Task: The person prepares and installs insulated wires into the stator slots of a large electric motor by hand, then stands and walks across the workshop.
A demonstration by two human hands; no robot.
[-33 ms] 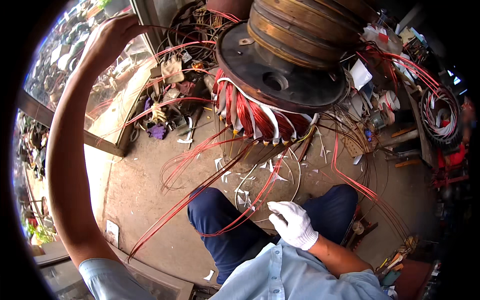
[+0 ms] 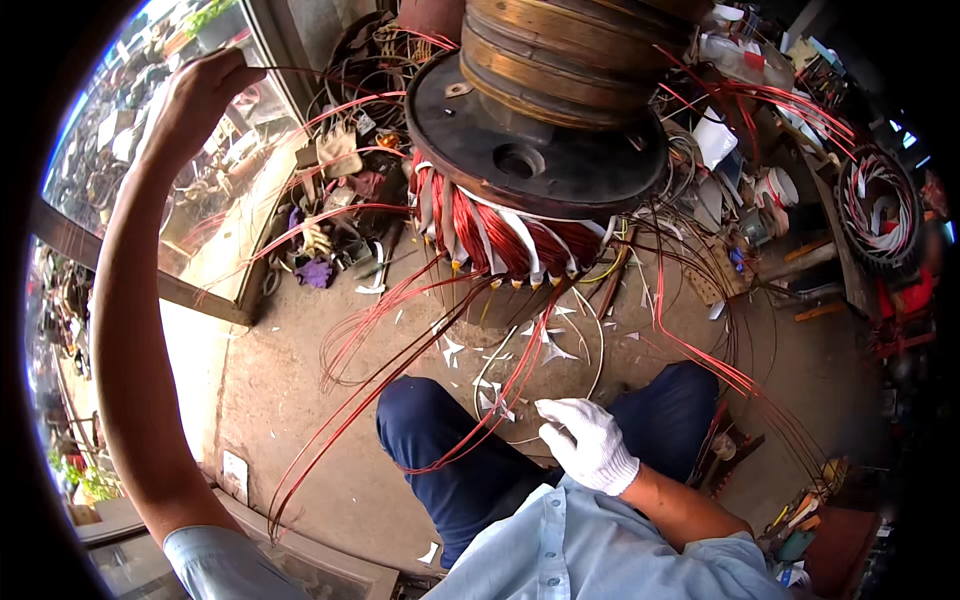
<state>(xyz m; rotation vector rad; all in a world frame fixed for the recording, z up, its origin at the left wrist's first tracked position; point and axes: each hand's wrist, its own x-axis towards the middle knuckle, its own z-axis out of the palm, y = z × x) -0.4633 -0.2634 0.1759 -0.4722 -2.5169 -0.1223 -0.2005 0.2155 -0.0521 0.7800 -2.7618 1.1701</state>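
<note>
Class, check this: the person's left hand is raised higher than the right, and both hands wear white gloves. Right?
Not quite: the head view shows the raised left hand bare; only the right hand wears a white glove.

A drum (image 2: 570,65) is stacked on a round flange (image 2: 450,125), and windings (image 2: 485,235) are seated beneath it. Scraps (image 2: 556,349) are scattered on the floor (image 2: 300,370) between the windings and the knees (image 2: 415,400). The right hand (image 2: 590,445) is held between the knees, near the body. The left hand (image 2: 205,85) is raised at far left, before a glazed frame (image 2: 280,60). A wound ring (image 2: 852,210) is placed at far right.
</note>
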